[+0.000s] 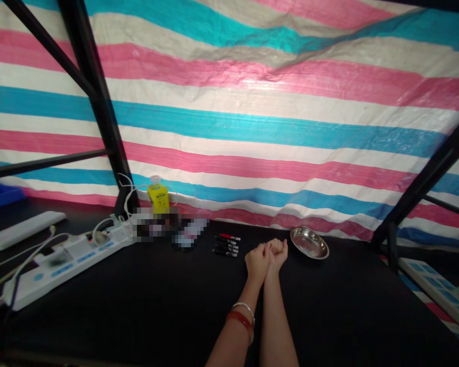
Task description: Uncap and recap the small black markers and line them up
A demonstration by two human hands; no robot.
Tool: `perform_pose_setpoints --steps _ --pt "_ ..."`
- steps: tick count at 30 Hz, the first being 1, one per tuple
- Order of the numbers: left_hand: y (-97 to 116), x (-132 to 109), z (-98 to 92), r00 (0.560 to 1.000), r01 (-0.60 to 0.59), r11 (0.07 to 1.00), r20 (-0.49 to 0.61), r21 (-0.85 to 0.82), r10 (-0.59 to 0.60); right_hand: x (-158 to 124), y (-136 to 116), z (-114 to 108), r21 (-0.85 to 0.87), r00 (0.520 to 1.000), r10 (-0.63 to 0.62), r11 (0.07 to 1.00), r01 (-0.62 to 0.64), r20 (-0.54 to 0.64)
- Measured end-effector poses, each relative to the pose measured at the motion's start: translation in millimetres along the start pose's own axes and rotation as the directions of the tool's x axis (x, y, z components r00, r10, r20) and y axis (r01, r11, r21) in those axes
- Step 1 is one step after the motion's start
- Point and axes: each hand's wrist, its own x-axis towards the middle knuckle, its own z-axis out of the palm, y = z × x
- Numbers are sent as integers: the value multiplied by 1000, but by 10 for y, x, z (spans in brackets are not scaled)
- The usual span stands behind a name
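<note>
My left hand and my right hand are held side by side over the black table, touching each other. Both are curled into fists, and nothing shows in either one. Left of them lies a row of pens or markers: a red one at the back and several black ones, the nearest a black pen. A shallow round metal dish sits just right of my right hand, apart from it. A silver bangle and a reddish bangle circle my left wrist.
A yellow bottle stands at the back left, near blurred items. A white power strip with plugs and cables runs along the left. Another strip is at the right. Black frame posts and a striped sheet bound the table.
</note>
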Motion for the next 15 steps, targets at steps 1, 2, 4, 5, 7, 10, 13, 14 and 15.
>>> perform_pose_setpoints --steps 1,2,4,5,7,10,13,14,15 --pt "5 16 36 996 71 995 -42 -71 -74 -6 3 15 7 1000 -9 1000 9 -3" --pt "10 34 71 985 136 981 -84 -139 -148 -9 6 31 14 1000 -14 1000 14 -10" --pt "14 69 129 950 217 941 -165 -260 -265 -10 10 65 45 998 -4 999 7 -63" --pt "14 85 149 934 230 924 -198 -307 -298 -9 12 80 66 995 11 998 -4 -103" --pt "11 108 172 914 219 903 -246 -370 -323 -5 14 104 112 985 63 993 -45 -159" --pt "2 128 182 888 204 890 -304 -408 -344 -3 19 115 132 972 152 983 -130 -177" --pt "-12 147 202 861 211 879 -344 -428 -374 -7 26 106 60 964 190 982 -182 -188" --pt "-18 157 215 858 214 873 -343 -438 -382 -8 29 101 31 963 191 982 -189 -190" --pt "-25 168 233 858 220 866 -334 -448 -391 -8 33 96 10 962 191 981 -193 -194"
